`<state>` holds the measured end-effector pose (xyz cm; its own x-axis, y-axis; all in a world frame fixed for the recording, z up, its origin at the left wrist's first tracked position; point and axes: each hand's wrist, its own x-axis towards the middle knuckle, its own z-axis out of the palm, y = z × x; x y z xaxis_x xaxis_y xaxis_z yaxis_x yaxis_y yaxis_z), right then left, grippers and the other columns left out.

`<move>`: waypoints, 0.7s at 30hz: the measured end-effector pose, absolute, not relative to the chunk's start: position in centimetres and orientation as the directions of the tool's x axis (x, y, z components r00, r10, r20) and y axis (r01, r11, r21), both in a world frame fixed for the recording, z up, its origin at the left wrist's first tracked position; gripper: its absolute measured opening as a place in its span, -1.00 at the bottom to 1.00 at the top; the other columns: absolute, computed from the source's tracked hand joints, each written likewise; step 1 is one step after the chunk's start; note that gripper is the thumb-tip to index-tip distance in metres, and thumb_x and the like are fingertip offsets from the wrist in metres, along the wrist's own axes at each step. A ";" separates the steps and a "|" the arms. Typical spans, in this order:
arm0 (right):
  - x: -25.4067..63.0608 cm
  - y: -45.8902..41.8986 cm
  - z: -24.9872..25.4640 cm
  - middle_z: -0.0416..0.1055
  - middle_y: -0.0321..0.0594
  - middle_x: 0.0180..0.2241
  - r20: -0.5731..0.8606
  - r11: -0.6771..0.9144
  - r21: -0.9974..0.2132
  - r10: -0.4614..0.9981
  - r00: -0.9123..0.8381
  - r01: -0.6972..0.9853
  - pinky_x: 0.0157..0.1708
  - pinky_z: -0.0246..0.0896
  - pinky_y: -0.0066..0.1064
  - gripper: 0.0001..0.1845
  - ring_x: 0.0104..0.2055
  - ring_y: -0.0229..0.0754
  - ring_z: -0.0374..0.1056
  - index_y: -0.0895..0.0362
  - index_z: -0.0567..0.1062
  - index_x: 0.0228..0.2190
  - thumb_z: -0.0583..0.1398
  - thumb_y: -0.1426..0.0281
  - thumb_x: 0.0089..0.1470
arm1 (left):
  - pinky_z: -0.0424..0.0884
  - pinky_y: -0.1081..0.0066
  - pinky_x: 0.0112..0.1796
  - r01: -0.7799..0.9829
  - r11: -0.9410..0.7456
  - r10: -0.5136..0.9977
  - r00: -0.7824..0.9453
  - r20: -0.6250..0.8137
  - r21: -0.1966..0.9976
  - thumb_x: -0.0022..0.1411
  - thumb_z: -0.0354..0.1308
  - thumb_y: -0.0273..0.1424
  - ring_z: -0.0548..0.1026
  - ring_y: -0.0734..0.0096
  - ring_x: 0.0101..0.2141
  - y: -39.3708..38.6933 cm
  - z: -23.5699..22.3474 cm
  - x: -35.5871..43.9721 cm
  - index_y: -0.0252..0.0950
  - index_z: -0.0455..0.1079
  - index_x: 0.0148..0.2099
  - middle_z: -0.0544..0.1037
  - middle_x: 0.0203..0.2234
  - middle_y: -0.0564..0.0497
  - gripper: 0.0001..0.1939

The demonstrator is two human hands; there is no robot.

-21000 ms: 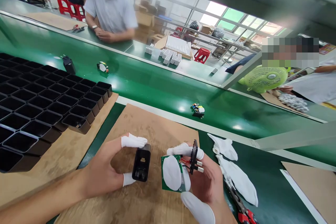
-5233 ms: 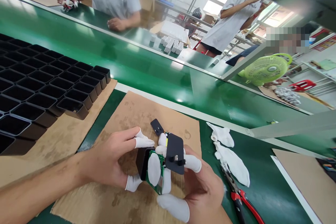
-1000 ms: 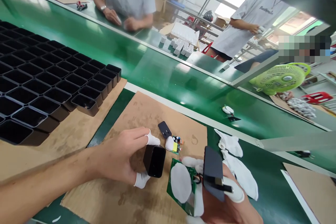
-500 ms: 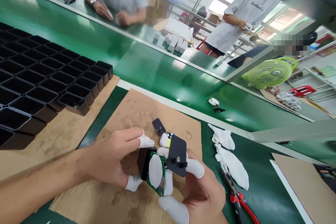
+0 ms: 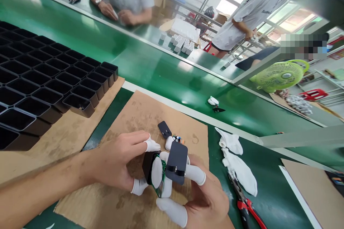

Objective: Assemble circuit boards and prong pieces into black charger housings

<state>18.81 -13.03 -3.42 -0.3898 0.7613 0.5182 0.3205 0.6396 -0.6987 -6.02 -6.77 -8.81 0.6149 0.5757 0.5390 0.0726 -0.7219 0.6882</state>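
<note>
My left hand [image 5: 125, 161], in white finger cots, grips a black plastic case [image 5: 147, 166] from its sides. Partly inside that case sits a green circuit board [image 5: 163, 175] with a white oval pad [image 5: 157, 172] on its face. My right hand [image 5: 201, 189], also in finger cots, holds the board between thumb and fingers. Joined to the board's outer end is a dark plug plate [image 5: 178, 157] with metal pins. Just behind, on the cardboard sheet [image 5: 188, 123], lie a second black plate [image 5: 164, 129] and a circuit assembly with a white pad [image 5: 169, 143].
Rows of open black cases [image 5: 51, 75] stand on cardboard at left. White gloves [image 5: 240, 168] and red-handled pliers [image 5: 243, 200] lie at right. Another circuit assembly [image 5: 213, 101] rests on the green belt, with a green fan [image 5: 279, 75] beyond. Co-workers are across the belt.
My right hand has moved slightly left, pushing the board deeper into the case. The plug plate has tilted and come closer to the case. The assembly on the belt has shifted left.
</note>
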 end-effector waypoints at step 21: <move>19.0 -13.0 -3.8 0.69 0.00 0.02 0.486 0.638 -0.674 0.763 -0.426 0.372 0.05 0.68 -0.10 -0.40 0.01 0.11 0.68 0.05 0.55 0.20 0.55 0.48 0.19 | 0.37 0.38 -0.32 0.046 -0.719 0.567 0.616 0.547 0.694 0.10 0.53 -0.42 0.50 0.31 -0.29 -6.8 -9.0 -6.0 -0.23 0.40 0.19 0.49 -0.22 0.03 -0.37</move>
